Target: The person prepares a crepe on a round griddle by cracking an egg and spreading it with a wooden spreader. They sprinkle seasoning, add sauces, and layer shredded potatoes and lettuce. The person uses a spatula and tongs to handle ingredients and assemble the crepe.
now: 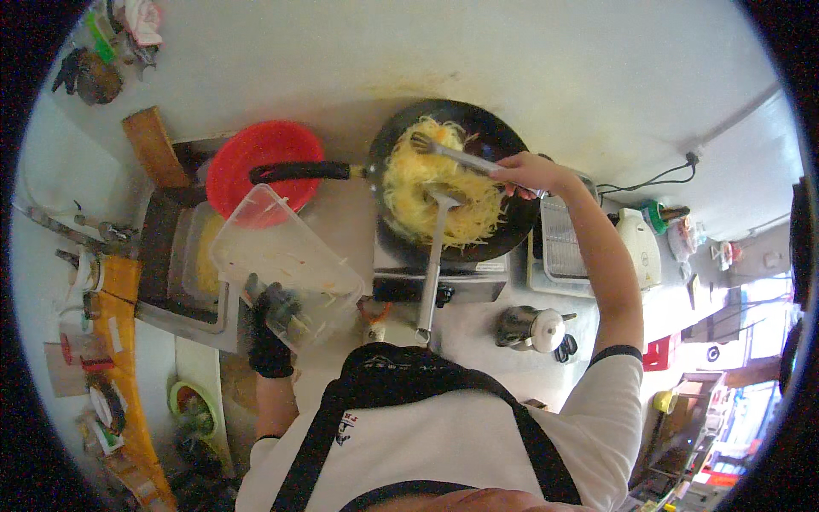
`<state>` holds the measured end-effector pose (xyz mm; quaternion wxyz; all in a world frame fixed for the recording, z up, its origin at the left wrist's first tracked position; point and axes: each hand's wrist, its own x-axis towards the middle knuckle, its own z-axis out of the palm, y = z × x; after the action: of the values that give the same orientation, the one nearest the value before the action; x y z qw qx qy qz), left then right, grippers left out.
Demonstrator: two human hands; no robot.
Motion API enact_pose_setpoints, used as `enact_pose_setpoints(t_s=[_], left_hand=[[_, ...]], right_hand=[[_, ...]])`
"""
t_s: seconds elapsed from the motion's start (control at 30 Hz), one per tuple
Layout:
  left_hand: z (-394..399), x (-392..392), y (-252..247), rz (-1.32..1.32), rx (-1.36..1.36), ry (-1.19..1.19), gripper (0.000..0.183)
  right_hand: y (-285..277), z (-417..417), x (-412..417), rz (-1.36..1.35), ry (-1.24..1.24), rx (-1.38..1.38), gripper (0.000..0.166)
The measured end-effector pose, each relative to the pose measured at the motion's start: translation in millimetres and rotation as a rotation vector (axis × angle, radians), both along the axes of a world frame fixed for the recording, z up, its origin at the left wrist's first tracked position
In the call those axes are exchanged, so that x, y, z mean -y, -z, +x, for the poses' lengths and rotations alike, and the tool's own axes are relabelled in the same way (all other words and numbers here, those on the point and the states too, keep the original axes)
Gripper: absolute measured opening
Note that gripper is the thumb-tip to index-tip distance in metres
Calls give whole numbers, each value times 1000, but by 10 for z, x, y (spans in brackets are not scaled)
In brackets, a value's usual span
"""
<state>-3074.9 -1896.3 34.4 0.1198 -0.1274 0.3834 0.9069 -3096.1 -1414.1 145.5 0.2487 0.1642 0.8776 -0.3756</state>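
Note:
My left hand, in a black glove, grips a clear plastic container by its near edge. The container is tilted, with a few pale shreds clinging inside. My bare right hand holds metal tongs, their tips on yellow shredded food in a black wok. A metal spatula rests with its head in the shreds and its handle pointing toward me. The wok's black handle extends left over a red plastic basin. Under the wok is a stove.
Left of the basin, a sink holds another clear container with yellow shreds. A metal teapot stands right of the stove's front. Beyond my right forearm are a wire-racked tray and a pale appliance. A wall rises behind the wok.

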Motion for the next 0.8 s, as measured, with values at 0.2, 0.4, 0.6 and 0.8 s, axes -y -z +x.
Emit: enact_pose_setpoints(t_s=[0.2, 0.4, 0.6, 0.8], left_hand=[[-32, -233, 0, -16, 20, 133, 54], [-158, -506, -440, -201, -46, 291, 54], [-490, -684, -506, -288, -146, 464, 54], [-872, -932, -285, -311, -196, 623, 47]], right_hand=[[232, 59, 58, 24, 67, -133, 38], [608, 193, -2, -186, 173, -176, 34], [410, 605, -94, -205, 247, -224, 30], [-160, 756, -58, -203, 237, -325, 33]])
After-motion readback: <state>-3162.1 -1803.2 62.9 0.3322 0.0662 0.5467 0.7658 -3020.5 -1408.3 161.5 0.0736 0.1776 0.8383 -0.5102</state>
